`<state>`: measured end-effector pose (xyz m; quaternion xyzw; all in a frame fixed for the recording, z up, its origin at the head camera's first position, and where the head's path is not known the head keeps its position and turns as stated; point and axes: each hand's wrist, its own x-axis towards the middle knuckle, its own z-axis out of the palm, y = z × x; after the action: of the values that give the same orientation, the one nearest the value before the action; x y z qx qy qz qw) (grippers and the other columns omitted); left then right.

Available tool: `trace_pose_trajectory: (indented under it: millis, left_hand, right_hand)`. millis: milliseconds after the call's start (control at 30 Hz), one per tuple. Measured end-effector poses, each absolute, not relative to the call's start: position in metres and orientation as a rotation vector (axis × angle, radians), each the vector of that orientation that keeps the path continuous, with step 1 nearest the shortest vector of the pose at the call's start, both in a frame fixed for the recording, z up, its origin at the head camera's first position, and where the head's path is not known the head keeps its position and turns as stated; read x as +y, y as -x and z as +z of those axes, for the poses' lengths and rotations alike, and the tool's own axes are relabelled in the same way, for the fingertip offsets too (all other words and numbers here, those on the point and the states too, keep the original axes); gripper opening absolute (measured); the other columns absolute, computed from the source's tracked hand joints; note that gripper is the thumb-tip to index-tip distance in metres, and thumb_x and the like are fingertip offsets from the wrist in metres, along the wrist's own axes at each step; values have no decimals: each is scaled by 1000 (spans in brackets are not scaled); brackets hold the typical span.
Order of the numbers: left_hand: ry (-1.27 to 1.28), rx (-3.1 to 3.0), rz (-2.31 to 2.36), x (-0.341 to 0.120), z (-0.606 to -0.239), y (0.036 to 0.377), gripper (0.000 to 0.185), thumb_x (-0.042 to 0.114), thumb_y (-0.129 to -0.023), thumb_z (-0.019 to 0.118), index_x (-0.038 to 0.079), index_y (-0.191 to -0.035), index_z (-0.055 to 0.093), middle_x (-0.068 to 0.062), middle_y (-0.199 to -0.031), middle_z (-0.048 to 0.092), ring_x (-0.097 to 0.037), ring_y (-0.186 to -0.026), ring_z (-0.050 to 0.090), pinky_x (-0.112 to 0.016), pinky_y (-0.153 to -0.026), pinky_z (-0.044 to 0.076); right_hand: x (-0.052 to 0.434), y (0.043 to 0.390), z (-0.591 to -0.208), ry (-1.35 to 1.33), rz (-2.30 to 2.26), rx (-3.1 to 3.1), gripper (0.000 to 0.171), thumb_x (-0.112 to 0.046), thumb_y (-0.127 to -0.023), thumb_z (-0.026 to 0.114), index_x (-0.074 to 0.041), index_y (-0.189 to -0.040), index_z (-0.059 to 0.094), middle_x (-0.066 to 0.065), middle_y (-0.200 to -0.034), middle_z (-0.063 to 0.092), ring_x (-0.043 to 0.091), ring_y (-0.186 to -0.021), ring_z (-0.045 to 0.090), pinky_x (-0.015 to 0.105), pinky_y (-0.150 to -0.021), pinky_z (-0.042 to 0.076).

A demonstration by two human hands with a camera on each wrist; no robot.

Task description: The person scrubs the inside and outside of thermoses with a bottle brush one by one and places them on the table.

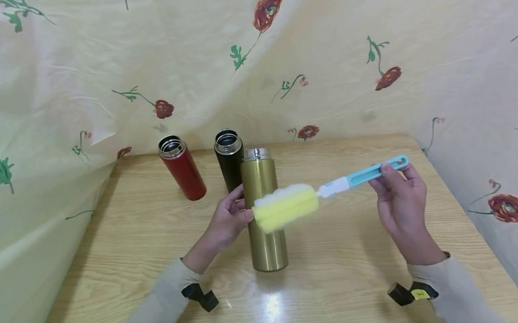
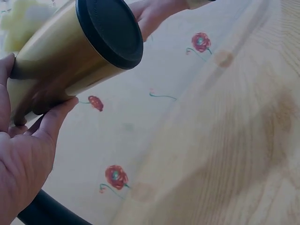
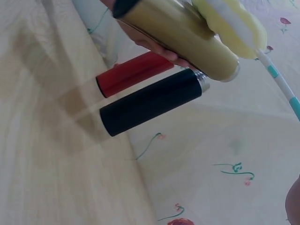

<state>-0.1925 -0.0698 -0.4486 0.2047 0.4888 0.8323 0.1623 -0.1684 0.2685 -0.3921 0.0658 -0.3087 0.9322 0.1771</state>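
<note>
Your left hand (image 1: 227,222) grips the gold flask (image 1: 263,212); your right hand (image 1: 399,201) pinches the sponge brush (image 1: 285,207) by its blue handle.

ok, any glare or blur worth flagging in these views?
Head view: a bright lamp glare on the table just in front of the gold flask, otherwise sharp. Left wrist view: the left hand is soft and out of focus. Right wrist view: tilted, with flask shadows on the wood and the sponge brush slightly overexposed.
</note>
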Motion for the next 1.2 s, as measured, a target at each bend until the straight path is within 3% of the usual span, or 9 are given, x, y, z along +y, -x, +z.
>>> trace_pose_trajectory:
  millis: [300,633,967,1200]
  left_hand:
    - [-593,1403,2330,-65,-451,186,104,26,-81,87,-8,-157,25,-1,-111,72,-12,-98,69,-27,-78,60]
    - [-585,1411,2340,-64,-450,184,100,21,-82,85,-6,-157,25,-1,-113,72,-14,-100,69,-29,-80,60]
    - [-563,1424,2378,-69,-441,187,89,12,-84,75,-6,-157,27,0,-113,70,-11,-98,68,-25,-78,60]
    - [-616,1348,2454,-71,-440,193,85,5,-85,71,-9,-156,25,-2,-113,70,-11,-98,68,-23,-83,59]
  right_hand:
    - [266,194,-380,-101,2570,-921,9,8,-96,62,6,-96,54,15,-82,67,22,-74,75,25,-72,61]
    - [261,211,-373,-60,2625,-855,9,6,-96,63,6,-93,55,15,-79,67,21,-70,74,24,-70,61]
    - [264,187,-386,-24,2691,-908,7,6,-98,61,5,-91,58,13,-81,68,21,-71,73,23,-68,61]
    - [266,165,-405,2,2781,-976,8,3,-101,56,2,-94,60,12,-86,70,20,-81,75,23,-78,59]
